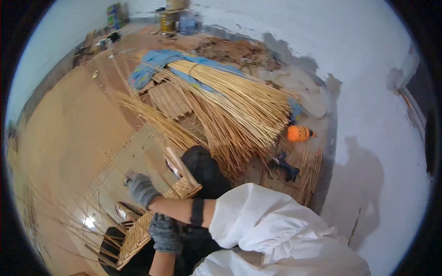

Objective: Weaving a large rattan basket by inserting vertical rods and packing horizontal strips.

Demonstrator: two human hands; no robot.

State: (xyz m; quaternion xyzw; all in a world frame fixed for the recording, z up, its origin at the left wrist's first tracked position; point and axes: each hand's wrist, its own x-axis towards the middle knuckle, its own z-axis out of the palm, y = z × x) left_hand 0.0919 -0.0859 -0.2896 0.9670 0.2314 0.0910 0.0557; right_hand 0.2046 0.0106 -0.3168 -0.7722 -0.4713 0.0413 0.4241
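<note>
A partly woven wicker panel [138, 239] lies slanted across my lap, with loose rods fanning out from it to the left. My left hand [165, 233], in a grey knitted glove, is closed on the panel near its middle. Above it, my right hand [142, 188], also gloved in grey, reaches across the weave with its fingers bent together. Motion blurs those fingertips, and whatever they pinch cannot be made out. A thicker wooden bar [182, 168] stands up from the panel's far end. Part of the weave is hidden by my hands and forearm.
A large bundle of peeled rods [239, 96] lies ahead on a blue cloth [159, 57], beside a flat woven piece [169, 99]. To the right are an orange object [299, 134], a black tool [286, 168] and more rods beside the white wall [368, 115].
</note>
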